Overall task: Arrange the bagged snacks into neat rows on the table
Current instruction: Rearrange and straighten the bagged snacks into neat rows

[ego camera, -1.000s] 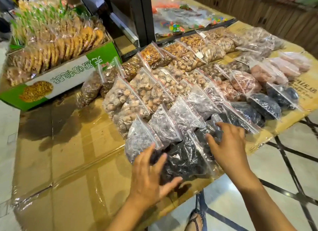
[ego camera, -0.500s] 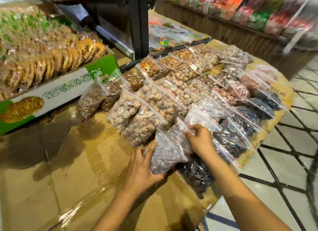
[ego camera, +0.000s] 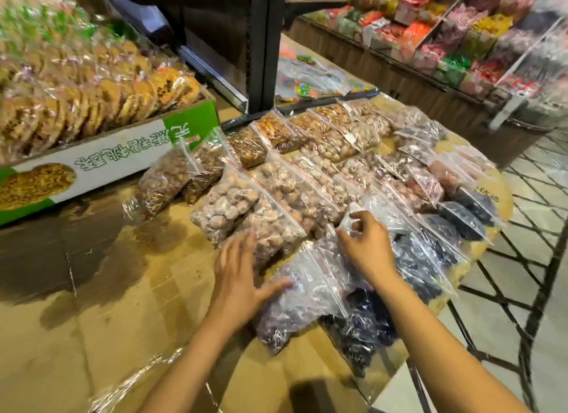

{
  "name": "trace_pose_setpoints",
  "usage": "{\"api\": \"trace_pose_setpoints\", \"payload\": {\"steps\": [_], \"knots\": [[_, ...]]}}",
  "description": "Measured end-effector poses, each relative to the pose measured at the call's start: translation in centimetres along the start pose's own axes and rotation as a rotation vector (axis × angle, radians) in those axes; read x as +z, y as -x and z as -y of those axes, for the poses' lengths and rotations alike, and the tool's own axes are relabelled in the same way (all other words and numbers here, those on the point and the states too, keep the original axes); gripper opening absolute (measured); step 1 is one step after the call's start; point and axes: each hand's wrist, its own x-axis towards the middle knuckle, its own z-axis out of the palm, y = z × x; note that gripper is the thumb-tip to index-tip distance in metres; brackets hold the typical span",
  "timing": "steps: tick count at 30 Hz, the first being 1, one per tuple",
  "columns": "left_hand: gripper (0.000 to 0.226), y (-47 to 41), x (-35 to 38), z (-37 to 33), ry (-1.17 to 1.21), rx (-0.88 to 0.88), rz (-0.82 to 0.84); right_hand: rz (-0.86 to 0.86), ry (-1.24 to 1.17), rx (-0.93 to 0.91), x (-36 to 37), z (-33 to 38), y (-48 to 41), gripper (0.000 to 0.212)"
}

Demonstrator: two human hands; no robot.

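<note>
The left hand (ego camera: pixel 238 282) is lying flat and open against the purplish bag (ego camera: pixel 302 302) while the right hand (ego camera: pixel 367 248) is apparently pinching its zip edge, so nudging it square beside the tan-snack bag (ego camera: pixel 270 225) is wisest.

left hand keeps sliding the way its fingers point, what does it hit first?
Probably the bag of pale round snacks: the left hand lies flat, its fingers pointing up-table, tips already at that bag's near edge. Contact cannot be told; depth is unclear.

This is a snack shop: zip bags of snacks (ego camera: pixel 276 197) lie in rows on a cardboard-covered table (ego camera: pixel 92 320), a green carton (ego camera: pixel 107 160) holds wrapped biscuits, and display shelves (ego camera: pixel 461 43) carry bright packets of sweets.
</note>
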Motion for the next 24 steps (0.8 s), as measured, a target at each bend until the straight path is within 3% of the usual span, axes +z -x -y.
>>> {"api": "trace_pose_setpoints", "payload": {"steps": [2, 5, 8, 12, 19, 21, 24], "knots": [[0.112, -2.2, -1.0, 0.7, -0.014, -0.050, -0.074, 0.027, 0.062, -0.037, 0.8, 1.0, -2.4, 0.044], [0.113, -5.7, -0.8, 2.2, -0.097, -0.087, 0.066, 0.134, 0.124, -0.021, 2.6, 2.6, -6.0, 0.050], [0.119, -7.4, 0.8, 2.8, -0.207, -0.106, 0.191, 0.233, 0.130, 0.066, 3.9, 3.2, -8.4, 0.039], [0.112, -7.9, 1.2, 3.5, -0.268, -0.078, 0.142, 0.327, -0.115, 0.130, 5.2, 2.1, -9.1, 0.022], [0.111, -5.8, 0.0, 5.3, -0.234, -0.011, 0.170, 0.476, -0.088, 0.109, 4.6, 1.7, -9.5, 0.013], [0.113, -5.8, -0.9, 5.0, -0.119, -0.033, 0.105, 0.440, -0.040, 0.115, 4.4, 2.1, -10.5, 0.020], [0.102, -7.6, -2.8, 4.9, -0.019, -0.044, -0.173, 0.234, -0.066, 0.070, 4.1, 4.2, -11.7, 0.035]]}}
